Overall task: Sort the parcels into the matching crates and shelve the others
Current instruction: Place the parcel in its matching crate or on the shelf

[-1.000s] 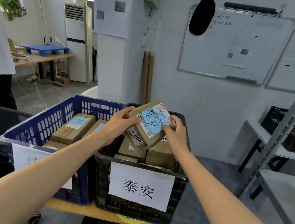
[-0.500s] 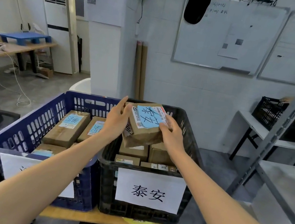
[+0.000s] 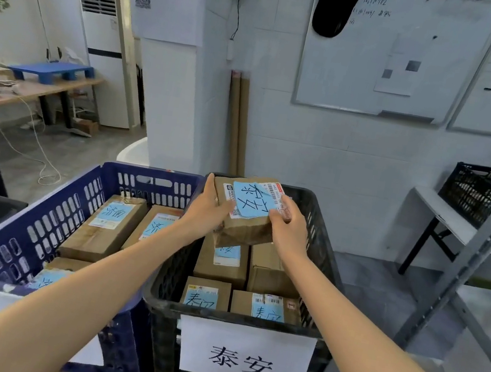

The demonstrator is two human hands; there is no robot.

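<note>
Both hands, left (image 3: 206, 210) and right (image 3: 290, 230), clasp the stiff, seemingly light parcel (image 3: 247, 215) by opposite ends over the black crate (image 3: 329, 232)

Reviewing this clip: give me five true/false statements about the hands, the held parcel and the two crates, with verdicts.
1. The left hand and right hand both hold one parcel over the black crate. True.
2. The parcel's blue label matches the black crate's sign. True.
3. The blue crate is empty. False: boxes lie in it.
4. The right hand grips the black crate's rim. False: it holds the parcel's right side.
5. The black crate stands right of the blue crate. True.
</note>
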